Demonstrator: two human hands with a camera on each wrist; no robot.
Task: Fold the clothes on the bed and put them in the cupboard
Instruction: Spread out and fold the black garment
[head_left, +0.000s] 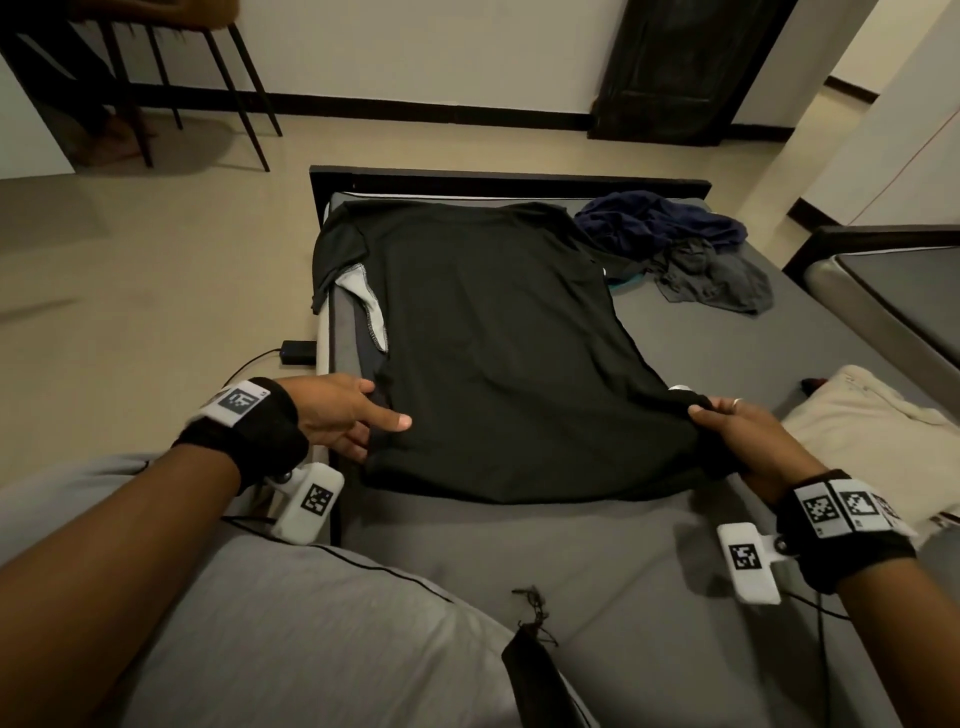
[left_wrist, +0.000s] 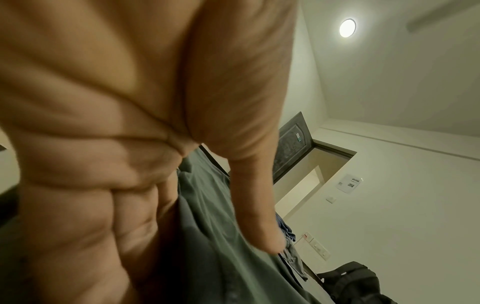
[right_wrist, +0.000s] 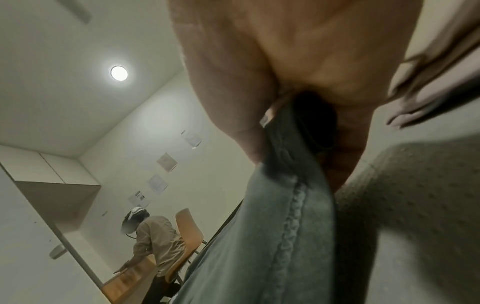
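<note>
Black cotton T-shirt lies spread flat on the grey bed, hem nearest the person. Left hand and right hand each pinch a hem corner, probably tensioning it smooth for folding. Unfolded dark clothes pile beyond the shirt.

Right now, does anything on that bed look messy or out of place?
Yes. The black T-shirt lies skewed, its far sleeve hanging off the bed's edge. Beyond it, a navy garment and a grey one sit crumpled together, unfolded.
</note>
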